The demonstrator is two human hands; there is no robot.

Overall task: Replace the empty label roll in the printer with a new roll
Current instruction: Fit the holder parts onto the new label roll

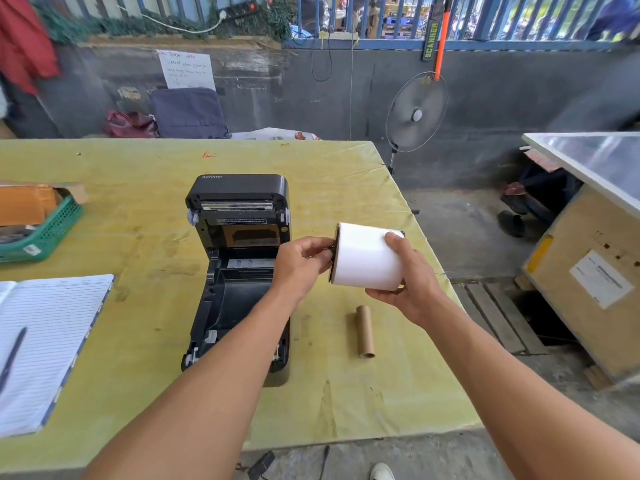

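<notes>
The black label printer (pixel 239 265) stands open on the yellow-green table (pixel 145 174), lid tipped back and roll bay bare. Just right of it, above the table, I hold a full white label roll (pixel 367 258) on its side. My right hand (pixel 405 282) grips the roll from its right end and underneath. My left hand (pixel 301 265) pinches a dark spindle end with a flange at the roll's left face. The empty brown cardboard core (pixel 365 332) lies on the table below the roll.
An open lined notebook (pixel 45 344) with a pen lies at the left front. A green basket (pixel 45 230) with a cardboard box sits at the left edge. The table's right edge runs close to my right hand; a fan (pixel 415 112) and a crate (pixel 588 271) stand beyond.
</notes>
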